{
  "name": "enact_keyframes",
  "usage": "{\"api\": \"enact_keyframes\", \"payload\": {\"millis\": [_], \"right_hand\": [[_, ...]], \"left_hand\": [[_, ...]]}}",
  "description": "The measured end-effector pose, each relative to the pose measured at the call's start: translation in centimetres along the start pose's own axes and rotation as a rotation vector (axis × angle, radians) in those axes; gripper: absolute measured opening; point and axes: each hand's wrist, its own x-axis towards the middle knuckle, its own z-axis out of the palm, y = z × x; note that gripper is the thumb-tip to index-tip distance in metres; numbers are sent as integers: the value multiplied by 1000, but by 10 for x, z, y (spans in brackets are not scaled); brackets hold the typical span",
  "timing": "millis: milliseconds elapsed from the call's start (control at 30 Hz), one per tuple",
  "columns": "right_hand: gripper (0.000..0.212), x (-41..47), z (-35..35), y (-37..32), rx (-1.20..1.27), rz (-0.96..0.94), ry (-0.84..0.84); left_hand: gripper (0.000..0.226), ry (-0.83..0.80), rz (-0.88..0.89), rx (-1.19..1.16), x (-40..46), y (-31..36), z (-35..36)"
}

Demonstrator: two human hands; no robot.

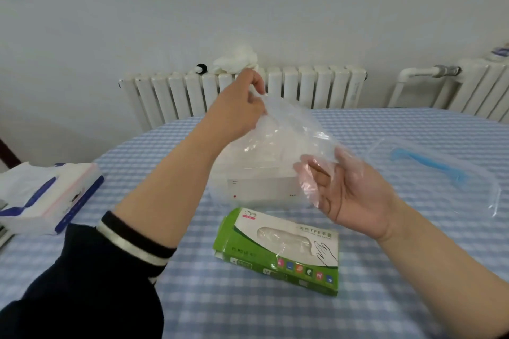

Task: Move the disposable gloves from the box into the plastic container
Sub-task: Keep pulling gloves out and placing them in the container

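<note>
A green and white glove box (pixel 278 252) lies flat on the checked tablecloth near the front. Behind it stands a translucent plastic container (pixel 256 184). My left hand (pixel 239 110) is raised above the container and pinches the edge of a clear disposable glove (pixel 292 135). The glove stretches down to my right hand (pixel 352 190), which is held palm up with straight fingers, the film draped over them. The container's clear lid with a blue handle (pixel 432 170) lies to the right on the table.
A pack of tissues (pixel 46 198) sits at the left table edge. White radiators (pixel 248 93) line the wall behind the round table (pixel 248 316), with a white cloth (pixel 237 60) on top of the middle one.
</note>
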Motion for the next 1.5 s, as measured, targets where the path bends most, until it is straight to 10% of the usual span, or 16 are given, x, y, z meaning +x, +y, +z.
{"api": "enact_keyframes", "payload": {"millis": [267,801,1301,1501], "right_hand": [[63,4,-3,-4,132,-55,136],[35,-7,5,-4,-246,73,-53],[23,-9,6,33,-1938,-204,-241],[40,0,0,46,-2130,-260,-273]], "left_hand": [[20,-121,-173,338,20,-46,8],[51,-263,66,951,14,-69,3],[21,538,386,219,-47,-64,-5],[11,172,803,291,-107,-66,38]]}}
